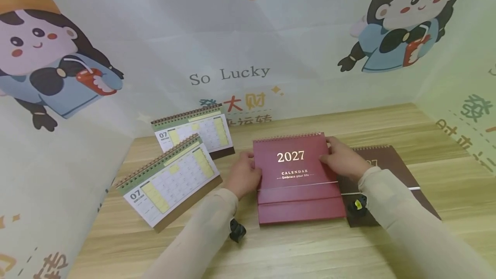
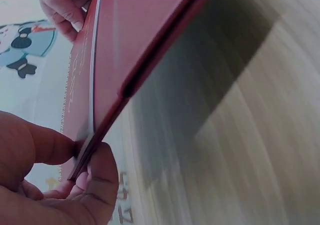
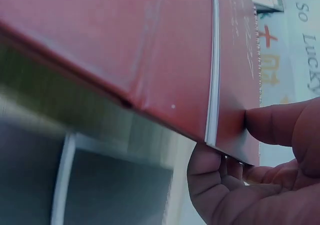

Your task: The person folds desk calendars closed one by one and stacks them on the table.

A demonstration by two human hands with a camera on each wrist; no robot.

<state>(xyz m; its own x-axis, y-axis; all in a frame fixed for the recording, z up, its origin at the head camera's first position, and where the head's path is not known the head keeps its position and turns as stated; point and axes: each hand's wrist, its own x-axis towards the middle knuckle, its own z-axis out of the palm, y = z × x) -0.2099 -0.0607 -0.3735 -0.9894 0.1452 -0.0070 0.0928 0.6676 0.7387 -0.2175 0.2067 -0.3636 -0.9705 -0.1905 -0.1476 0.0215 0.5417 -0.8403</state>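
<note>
red calendar cover (image 1: pixel 296 165): smooth, faint sheen | tabletop (image 1: pixel 294 249): wood-grained, smooth | calendar pages (image 1: pixel 180 186): matt paper

One booth-like nook (image 1: pixel 133 98); standing here, I cannot tell whether home, shop or office lies around it. Beyond the grip on the red calendar (image 1: pixel 298 190): pale sheeting (image 1: pixel 306 63), printed with cartoon figures (image 1: pixel 404 33) and "So Lucky" lettering (image 1: pixel 230 75), further printed walls flanking the grip left and right; beneath it, one wood-grain tabletop (image 1: pixel 286 249).
</note>
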